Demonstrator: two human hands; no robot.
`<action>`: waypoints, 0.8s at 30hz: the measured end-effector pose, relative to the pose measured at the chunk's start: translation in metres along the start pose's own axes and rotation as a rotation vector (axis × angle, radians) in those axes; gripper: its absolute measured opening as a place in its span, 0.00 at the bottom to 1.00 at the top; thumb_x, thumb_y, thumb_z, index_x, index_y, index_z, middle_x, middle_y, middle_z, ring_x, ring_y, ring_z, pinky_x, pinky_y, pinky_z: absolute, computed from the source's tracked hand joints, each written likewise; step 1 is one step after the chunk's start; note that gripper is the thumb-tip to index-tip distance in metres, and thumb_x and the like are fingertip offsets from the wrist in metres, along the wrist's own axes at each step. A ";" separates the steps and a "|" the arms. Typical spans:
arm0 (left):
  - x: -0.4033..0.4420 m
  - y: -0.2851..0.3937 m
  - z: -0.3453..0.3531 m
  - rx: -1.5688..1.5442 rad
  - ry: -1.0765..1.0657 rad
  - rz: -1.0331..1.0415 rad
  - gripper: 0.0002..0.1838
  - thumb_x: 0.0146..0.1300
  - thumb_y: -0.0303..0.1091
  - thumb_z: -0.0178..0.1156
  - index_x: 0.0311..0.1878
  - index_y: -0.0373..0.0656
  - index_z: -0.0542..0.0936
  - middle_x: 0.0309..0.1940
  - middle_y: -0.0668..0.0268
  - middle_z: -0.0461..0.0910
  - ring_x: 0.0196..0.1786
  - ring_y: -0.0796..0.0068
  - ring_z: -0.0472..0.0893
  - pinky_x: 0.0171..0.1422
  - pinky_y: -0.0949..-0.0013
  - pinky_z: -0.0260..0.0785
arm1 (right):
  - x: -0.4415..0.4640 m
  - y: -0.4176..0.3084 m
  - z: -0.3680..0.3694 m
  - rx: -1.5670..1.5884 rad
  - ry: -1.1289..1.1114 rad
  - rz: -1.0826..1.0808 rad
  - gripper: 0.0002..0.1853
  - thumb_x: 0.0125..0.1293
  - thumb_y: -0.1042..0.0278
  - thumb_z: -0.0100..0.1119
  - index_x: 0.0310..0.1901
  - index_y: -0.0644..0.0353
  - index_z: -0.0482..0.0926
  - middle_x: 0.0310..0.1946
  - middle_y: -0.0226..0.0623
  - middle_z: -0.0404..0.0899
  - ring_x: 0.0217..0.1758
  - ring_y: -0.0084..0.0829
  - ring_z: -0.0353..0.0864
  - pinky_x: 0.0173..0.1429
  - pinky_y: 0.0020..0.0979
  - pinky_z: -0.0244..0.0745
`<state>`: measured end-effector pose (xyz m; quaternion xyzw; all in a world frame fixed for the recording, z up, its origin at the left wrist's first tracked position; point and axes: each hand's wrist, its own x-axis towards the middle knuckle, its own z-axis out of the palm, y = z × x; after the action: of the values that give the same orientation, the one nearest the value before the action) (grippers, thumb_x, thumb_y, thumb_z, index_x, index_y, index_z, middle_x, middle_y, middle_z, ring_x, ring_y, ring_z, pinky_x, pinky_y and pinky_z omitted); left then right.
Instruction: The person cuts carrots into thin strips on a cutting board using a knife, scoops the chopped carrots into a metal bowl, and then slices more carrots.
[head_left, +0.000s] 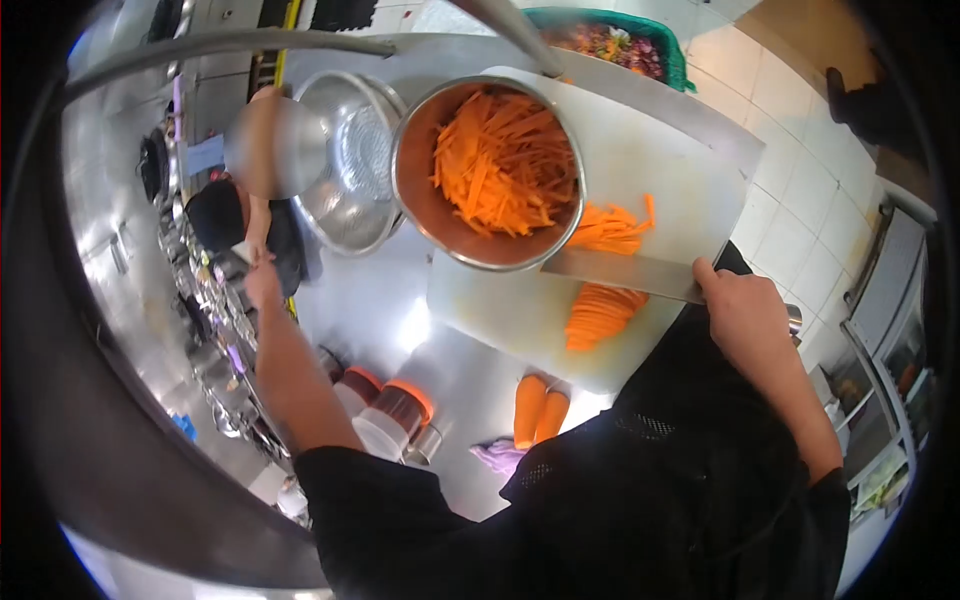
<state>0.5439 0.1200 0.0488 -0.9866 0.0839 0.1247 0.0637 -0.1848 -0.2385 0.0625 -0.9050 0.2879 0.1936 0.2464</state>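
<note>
My right hand (742, 305) is closed around the handle of a kitchen knife (625, 274). The blade lies across the cutting board (480, 305), between a bundle of carrot strips (612, 230) and a fanned stack of carrot slices (604, 315). A metal bowl (408, 205) full of carrot strips (500, 165) stands on the far part of the board. My left hand (263, 284) is stretched out far to the left, close to a co-worker's hand. Its fingers are together near a small whitish thing (244, 251) too small to name; who holds that is unclear.
A metal colander (365, 165) sits left of the bowl. Two whole carrots (541, 410) and a purple cloth (497, 456) lie near my body. Orange-rimmed containers (397, 410) stand to the left. A green basket (612, 20) of scraps is beyond the table. A co-worker (217, 215) in a dark cap stands left.
</note>
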 end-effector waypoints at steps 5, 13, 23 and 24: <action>0.018 -0.045 0.098 -0.324 -0.307 -0.065 0.44 0.67 0.62 0.63 0.71 0.31 0.77 0.71 0.43 0.77 0.78 0.46 0.72 0.81 0.57 0.61 | -0.001 0.003 -0.001 -0.006 0.008 -0.042 0.08 0.66 0.75 0.58 0.46 0.60 0.73 0.24 0.43 0.82 0.29 0.47 0.86 0.34 0.47 0.79; -0.089 -0.010 0.036 0.069 -0.027 0.129 0.41 0.63 0.57 0.67 0.72 0.36 0.77 0.71 0.43 0.77 0.74 0.44 0.75 0.79 0.53 0.65 | 0.004 0.011 0.001 -0.012 -0.018 -0.136 0.10 0.66 0.76 0.56 0.48 0.63 0.73 0.26 0.46 0.84 0.31 0.49 0.88 0.37 0.48 0.82; -0.082 0.013 -0.063 0.115 0.418 0.167 0.23 0.67 0.50 0.67 0.55 0.43 0.86 0.49 0.50 0.88 0.52 0.44 0.87 0.57 0.47 0.77 | 0.003 0.008 0.003 -0.005 -0.009 -0.119 0.11 0.65 0.78 0.56 0.48 0.63 0.73 0.24 0.46 0.84 0.30 0.50 0.88 0.36 0.49 0.82; -0.073 0.018 -0.074 0.105 0.434 0.217 0.21 0.68 0.51 0.67 0.49 0.42 0.87 0.42 0.50 0.88 0.48 0.45 0.87 0.55 0.49 0.77 | 0.001 0.007 0.004 -0.007 -0.004 -0.115 0.11 0.65 0.78 0.56 0.48 0.63 0.73 0.24 0.46 0.84 0.30 0.50 0.88 0.36 0.49 0.82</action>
<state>0.4883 0.1021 0.1372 -0.9708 0.2074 -0.0883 0.0816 -0.1891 -0.2420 0.0559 -0.9204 0.2344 0.1819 0.2545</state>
